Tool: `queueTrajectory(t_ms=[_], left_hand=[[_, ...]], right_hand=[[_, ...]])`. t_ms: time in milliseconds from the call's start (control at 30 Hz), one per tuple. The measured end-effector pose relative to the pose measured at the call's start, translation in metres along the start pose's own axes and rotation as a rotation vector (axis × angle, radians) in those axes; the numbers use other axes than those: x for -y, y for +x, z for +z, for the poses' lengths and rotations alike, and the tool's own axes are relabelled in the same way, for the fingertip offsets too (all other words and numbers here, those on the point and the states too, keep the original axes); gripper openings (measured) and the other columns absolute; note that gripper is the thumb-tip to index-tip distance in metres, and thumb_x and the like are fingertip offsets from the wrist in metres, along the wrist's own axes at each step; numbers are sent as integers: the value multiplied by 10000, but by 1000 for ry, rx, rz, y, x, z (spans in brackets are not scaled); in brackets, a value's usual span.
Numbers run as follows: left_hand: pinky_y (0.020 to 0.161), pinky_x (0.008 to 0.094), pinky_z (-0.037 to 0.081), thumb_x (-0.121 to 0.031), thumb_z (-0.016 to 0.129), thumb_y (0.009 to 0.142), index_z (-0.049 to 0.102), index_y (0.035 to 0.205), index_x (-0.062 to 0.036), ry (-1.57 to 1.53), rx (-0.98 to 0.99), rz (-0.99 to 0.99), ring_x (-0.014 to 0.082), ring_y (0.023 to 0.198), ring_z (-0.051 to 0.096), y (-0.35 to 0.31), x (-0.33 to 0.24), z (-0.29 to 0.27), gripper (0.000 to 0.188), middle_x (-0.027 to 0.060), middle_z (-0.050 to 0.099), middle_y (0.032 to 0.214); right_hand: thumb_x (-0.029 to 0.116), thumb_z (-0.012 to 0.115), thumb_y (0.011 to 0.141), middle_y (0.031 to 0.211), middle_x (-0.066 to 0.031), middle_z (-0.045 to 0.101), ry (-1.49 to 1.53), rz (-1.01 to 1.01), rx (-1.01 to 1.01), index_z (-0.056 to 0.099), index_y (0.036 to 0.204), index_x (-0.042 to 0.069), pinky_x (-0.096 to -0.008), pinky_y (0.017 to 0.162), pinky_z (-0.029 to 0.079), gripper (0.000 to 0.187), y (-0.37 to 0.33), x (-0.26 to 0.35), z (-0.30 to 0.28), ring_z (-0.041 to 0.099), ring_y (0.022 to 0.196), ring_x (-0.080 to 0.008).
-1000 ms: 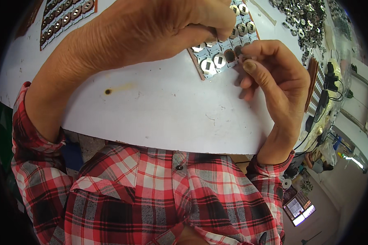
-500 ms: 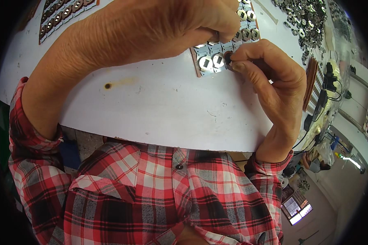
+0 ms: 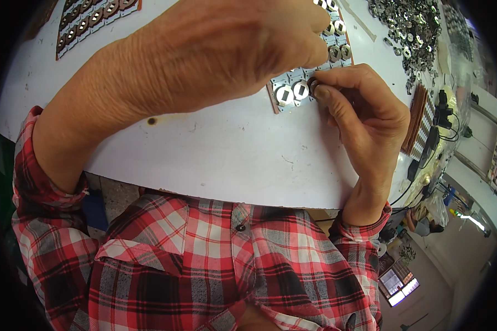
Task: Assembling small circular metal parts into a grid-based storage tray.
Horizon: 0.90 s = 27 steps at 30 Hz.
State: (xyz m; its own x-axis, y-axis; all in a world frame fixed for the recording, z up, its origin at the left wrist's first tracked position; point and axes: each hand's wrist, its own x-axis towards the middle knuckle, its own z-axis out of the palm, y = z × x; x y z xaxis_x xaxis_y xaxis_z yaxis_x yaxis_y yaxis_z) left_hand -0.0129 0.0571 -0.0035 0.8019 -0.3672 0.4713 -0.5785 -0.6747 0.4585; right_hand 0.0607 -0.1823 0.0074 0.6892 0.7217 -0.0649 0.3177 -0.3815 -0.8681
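Observation:
A blue-grey panel of small circuit boards [image 3: 274,99] with a brown edge lies on the white table under my hands. Shiny round metal pieces [image 3: 284,95], each with a dark rectangular slot, sit in rows on it. My right hand [image 3: 367,107] is closed in a pinch at the panel's near row, thumb and forefinger on a small dark-rimmed round piece [image 3: 313,85]. My left hand [image 3: 232,52] reaches across above the panel with its fingers curled. Its fingertips are hidden behind the hand, and so is whatever they may hold. It covers part of the panel.
A second panel with brown round parts [image 3: 96,22] lies at the far left. Loose small metal pieces [image 3: 406,36] are heaped at the far right. Nearer on the right stand stacked brown panels [image 3: 419,124], beside black plugs and cables [image 3: 443,118]. A burn mark [image 3: 152,121] shows on the table.
My left hand has come nearer to me and now covers more of the panel. The right hand keeps its pinch at the same row. The whole view has shifted slightly.

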Motion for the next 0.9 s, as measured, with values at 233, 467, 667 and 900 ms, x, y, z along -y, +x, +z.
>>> queueTrajectory(t_ms=[233,467,667,900], left_hand=[[549,323,493,-33,676,804,608,791,-17,-7,72,-82,201,737,573,6,-5,1,71,78,550,801],[633,332,506,-15,667,794,583,815,-5,2,111,-91,244,757,569,7,-7,-4,87,90,552,824],[536,316,479,40,718,774,629,785,-4,295,-533,619,203,679,574,12,42,44,101,78,575,766],[604,304,513,64,729,791,643,913,15,-23,-479,432,204,750,622,25,6,38,157,105,622,862]], right_hand=[[-78,745,894,921,-34,686,-21,-71,2,749,1049,-51,-166,640,440,157,-3,-5,-4,611,784,-46],[-112,739,866,924,-47,676,-7,-61,115,749,982,-52,-175,678,457,131,-1,-4,-11,619,807,-60],[-96,729,875,908,-57,694,-20,-158,97,760,1001,-38,-163,584,411,142,1,-7,-7,588,697,-38],[136,642,1019,885,-149,732,488,192,-118,686,1187,-78,-201,412,419,276,0,21,-2,559,503,-83]])
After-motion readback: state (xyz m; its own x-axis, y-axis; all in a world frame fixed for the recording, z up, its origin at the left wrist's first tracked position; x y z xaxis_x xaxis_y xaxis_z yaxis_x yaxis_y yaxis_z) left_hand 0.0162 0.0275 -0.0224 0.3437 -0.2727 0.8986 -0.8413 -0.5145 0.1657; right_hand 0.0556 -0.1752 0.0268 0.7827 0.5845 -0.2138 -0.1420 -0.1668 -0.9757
